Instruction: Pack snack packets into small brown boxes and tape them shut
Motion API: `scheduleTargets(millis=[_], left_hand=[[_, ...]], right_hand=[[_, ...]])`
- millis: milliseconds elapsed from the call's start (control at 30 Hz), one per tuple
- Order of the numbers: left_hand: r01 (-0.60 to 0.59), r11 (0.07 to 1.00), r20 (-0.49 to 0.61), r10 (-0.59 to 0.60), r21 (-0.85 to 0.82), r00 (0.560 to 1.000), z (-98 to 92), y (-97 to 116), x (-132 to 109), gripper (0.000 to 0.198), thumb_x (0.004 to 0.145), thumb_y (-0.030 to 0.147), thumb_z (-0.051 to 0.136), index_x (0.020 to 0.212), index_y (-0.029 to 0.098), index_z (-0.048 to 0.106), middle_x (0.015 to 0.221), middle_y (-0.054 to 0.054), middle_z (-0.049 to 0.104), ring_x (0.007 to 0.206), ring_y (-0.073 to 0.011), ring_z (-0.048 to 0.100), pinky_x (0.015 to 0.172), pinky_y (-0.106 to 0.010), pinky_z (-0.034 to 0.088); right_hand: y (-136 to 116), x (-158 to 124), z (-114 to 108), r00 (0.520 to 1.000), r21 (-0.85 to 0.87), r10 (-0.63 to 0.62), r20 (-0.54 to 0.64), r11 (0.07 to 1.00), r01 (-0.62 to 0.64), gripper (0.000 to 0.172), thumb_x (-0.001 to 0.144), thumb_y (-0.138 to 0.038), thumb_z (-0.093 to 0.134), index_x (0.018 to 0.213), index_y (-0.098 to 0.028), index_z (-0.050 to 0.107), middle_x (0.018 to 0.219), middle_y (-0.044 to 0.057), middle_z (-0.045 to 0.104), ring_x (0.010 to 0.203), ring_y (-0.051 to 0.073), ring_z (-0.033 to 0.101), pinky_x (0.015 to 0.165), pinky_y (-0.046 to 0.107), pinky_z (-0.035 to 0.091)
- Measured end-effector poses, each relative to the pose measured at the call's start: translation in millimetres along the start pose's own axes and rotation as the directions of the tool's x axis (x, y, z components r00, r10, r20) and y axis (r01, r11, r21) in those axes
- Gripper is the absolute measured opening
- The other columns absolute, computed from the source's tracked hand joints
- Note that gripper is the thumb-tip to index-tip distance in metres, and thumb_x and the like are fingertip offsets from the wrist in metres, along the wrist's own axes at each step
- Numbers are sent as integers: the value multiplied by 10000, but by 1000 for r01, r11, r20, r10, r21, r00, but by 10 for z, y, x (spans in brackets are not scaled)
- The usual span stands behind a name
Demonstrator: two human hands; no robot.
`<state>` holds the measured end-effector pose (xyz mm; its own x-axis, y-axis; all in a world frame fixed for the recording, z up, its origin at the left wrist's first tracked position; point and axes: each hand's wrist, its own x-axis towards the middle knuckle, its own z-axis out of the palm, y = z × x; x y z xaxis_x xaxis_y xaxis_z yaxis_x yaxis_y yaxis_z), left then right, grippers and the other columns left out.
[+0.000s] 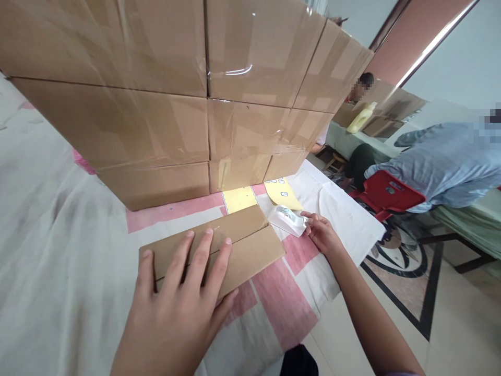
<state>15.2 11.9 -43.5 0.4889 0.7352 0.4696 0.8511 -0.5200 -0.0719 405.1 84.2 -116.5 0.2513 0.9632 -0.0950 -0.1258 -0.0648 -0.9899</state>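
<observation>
A small closed cardboard box (250,256) lies flat on the cloth-covered table, the seam between its flaps running lengthwise. My left hand (180,297) rests on its near left part with the fingers spread. Just past the box's right end is a small white tape dispenser (287,219). My right hand (321,232) pinches at the dispenser's right end; whether a strip of tape is between the fingertips is too small to tell. Yellow printed paper (282,194) lies behind the dispenser, partly curled up.
A wall of stacked, taped cardboard boxes (168,125) stands along the table's back. The table's right edge drops to a tiled floor (462,313). Beyond it a person in a blue shirt (450,156) sits on a red chair (391,193), and a yellow bottle (360,119) stands farther off.
</observation>
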Motion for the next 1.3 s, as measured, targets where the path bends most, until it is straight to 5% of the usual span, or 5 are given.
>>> scheduleTargets(millis=[400,633,1033,1300], left_hand=[[-112,988,-65,120,109,991,50,-99,-4,665,954,491,546,1508,132,462,1537,-238,493,1298,-454,580,1111,-722,353],[-69,993,9,69,95,998,-27,-34,25,656,958,472,572,1503,123,465,1543,-242,486,1328,-470,551,1106,-730,364],[-160,974,-66,172,160,983,41,-121,19,754,914,542,571,1497,74,474,1512,-277,503,1241,-480,609,1042,-702,421],[-165,973,-61,177,161,982,18,-129,31,752,916,529,574,1497,61,475,1500,-277,516,1239,-477,613,1033,-694,431]], right_hand=[[-30,-53,11,997,1,75,-17,997,-75,488,661,-395,887,582,-194,450,1069,58,741,502,86,572,514,291,513],[-5,-58,-16,989,-60,143,-26,988,-145,364,693,-464,850,806,-168,672,516,30,631,432,141,565,385,224,433],[-62,-51,10,980,-111,198,16,974,-195,472,653,-423,884,622,-210,465,540,57,682,341,88,510,321,164,386],[9,-31,-1,981,-108,179,-70,977,-185,364,694,-397,839,633,-185,549,526,62,670,358,101,531,313,171,382]])
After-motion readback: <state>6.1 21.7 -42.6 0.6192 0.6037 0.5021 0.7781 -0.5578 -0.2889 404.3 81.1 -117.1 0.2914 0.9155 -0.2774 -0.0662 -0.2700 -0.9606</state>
